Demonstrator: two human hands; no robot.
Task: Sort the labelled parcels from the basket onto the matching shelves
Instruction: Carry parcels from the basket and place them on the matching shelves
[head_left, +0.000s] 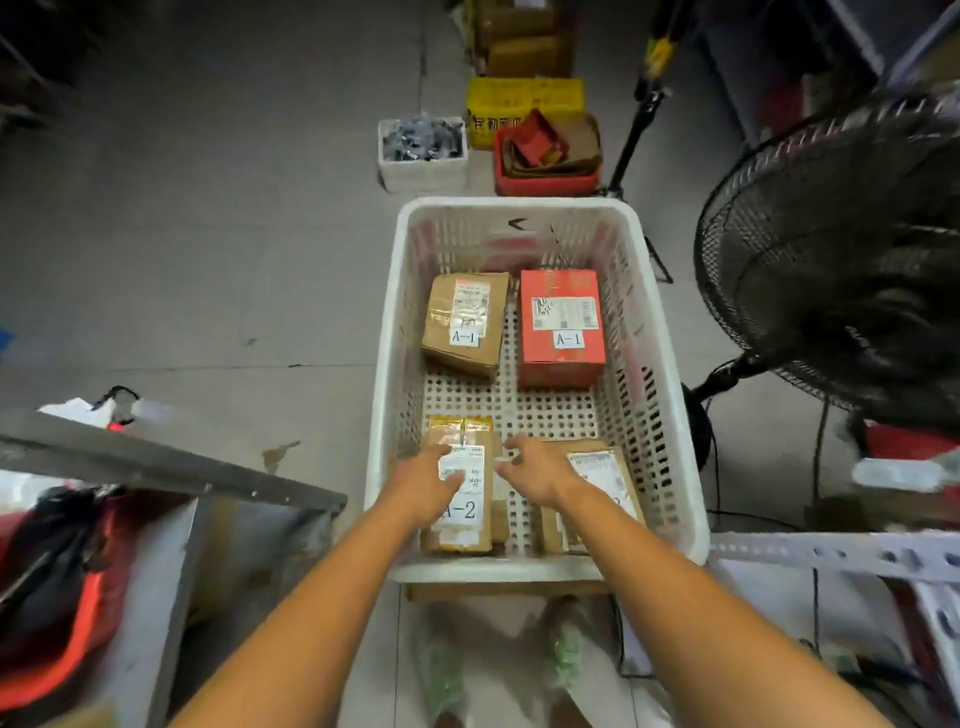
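A white perforated basket (387, 364) stands on the floor with several parcels in it. At its far end lie a brown box labelled A-1 (464, 322) and a red box labelled A-1 (561, 327). Near me lies a brown parcel labelled A-2 (467, 519), and a second brown parcel (597, 467) lies to its right, its label partly hidden by my arm. My left hand (428, 486) rests over the A-2 parcel with fingers spread. My right hand (535, 467) hovers between the two near parcels, fingers loosely extended, holding nothing.
A black standing fan (841, 249) is close on the right. Beyond the basket sit a white bin (421, 156), a red bin (545, 166) and a yellow box (524, 101). A grey shelf edge (171, 462) is at left, a white shelf rail (831, 553) at right.
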